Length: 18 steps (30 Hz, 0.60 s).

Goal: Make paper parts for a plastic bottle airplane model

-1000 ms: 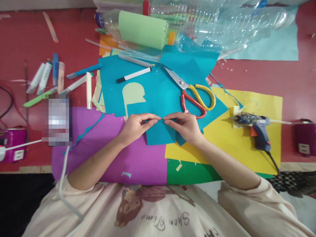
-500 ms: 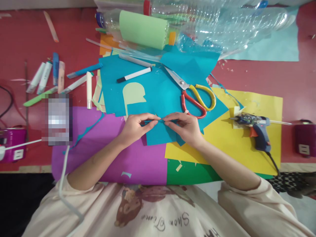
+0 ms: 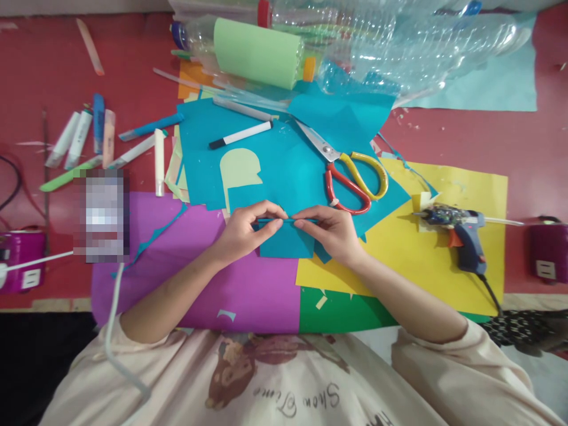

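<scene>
My left hand (image 3: 243, 232) and my right hand (image 3: 332, 232) both pinch the far edge of a small teal paper piece (image 3: 286, 242), which is rolled into a thin tube along that edge. The fingertips of the two hands nearly meet in the middle. The paper lies over a purple sheet (image 3: 195, 272) and a yellow sheet (image 3: 448, 248). Just beyond my hands lie a large teal sheet (image 3: 288, 160) with a pale green cut-out shape (image 3: 239, 168) and a pair of red and yellow scissors (image 3: 350, 174).
A blue glue gun (image 3: 461, 228) rests on the yellow sheet at right. A black-capped marker (image 3: 240, 135) lies on the teal sheet. Several markers (image 3: 89, 139) lie at left on the red floor. Clear plastic bottles (image 3: 399, 41) and a green paper roll (image 3: 257, 53) are at the far edge.
The far edge of the teal piece has been rolled tighter toward me, so less flat paper shows. Both hands stayed in place with small finger movements.
</scene>
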Available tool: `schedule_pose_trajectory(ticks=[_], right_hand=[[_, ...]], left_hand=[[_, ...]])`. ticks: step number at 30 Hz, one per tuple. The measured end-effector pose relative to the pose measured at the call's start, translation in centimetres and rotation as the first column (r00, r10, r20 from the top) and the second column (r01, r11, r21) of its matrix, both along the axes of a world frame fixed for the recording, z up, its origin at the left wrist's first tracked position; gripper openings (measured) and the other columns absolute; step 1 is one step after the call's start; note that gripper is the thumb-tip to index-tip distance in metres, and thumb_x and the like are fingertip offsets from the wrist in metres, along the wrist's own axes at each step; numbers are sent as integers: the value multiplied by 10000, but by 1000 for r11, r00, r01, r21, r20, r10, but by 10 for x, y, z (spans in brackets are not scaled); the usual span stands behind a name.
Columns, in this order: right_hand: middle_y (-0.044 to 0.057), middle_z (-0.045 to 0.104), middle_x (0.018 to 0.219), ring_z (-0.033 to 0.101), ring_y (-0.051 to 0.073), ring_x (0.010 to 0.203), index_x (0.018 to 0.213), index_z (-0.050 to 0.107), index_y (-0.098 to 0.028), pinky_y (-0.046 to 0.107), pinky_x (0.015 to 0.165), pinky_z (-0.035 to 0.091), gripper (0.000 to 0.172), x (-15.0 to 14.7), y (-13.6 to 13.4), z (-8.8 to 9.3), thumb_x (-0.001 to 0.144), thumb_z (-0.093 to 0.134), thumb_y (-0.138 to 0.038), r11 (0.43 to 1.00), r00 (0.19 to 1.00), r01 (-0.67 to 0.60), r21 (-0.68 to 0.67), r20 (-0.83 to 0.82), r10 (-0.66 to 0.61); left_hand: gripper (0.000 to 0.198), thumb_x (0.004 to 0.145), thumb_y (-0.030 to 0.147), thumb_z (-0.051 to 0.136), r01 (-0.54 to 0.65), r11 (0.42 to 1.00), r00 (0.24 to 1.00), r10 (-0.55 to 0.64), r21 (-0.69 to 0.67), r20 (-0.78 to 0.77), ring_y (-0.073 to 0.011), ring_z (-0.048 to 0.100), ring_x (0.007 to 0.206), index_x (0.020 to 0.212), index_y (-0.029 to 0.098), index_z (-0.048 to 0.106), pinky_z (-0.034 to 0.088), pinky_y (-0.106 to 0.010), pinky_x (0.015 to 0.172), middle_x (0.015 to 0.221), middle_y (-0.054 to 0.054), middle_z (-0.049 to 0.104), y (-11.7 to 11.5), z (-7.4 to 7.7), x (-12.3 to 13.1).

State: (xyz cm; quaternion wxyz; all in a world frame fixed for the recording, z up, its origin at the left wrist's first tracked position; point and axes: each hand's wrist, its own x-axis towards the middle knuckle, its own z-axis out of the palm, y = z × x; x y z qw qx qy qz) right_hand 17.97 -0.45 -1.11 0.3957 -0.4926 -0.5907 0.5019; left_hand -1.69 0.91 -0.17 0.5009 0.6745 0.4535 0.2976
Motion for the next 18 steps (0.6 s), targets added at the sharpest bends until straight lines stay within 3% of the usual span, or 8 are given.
schedule_pose_trajectory(ticks=[4,7,15,18], right_hand=[[53,767,778,647,139,621,780,764,-187,254,537,463,315,0,0,0,794,687,-492,1000,1000,-10,23,-10,10],[50,766,780,635,136,607,786,766,-194,259,531,459,293,0,0,-1,793,692,-477,1000,1000,-11,26,-14,11],[57,756,839,678,169,753,831,747,-197,287,668,526,396,0,3,-3,736,705,-579,999,997,-17,-50,-76,13],[50,728,733,619,141,636,781,743,-181,263,574,479,421,0,3,-2,747,682,-597,997,1000,-13,-78,-9,12]], left_hand=[[269,889,424,556,17,1000,1000,-17,-22,-14,-95,609,625,881,184,676,411,-170,494,800,-17,725,1,-3,0],[282,882,444,575,1,1000,1000,-1,-1,-26,-104,629,648,863,183,679,408,-175,486,825,-27,738,1,-5,1],[102,856,249,624,-51,989,999,51,137,8,-113,699,748,829,192,704,446,-154,528,832,-16,763,-2,-4,1],[102,854,243,620,-61,988,998,60,141,12,-123,707,781,825,193,704,480,-166,577,839,-17,765,-3,-4,1]])
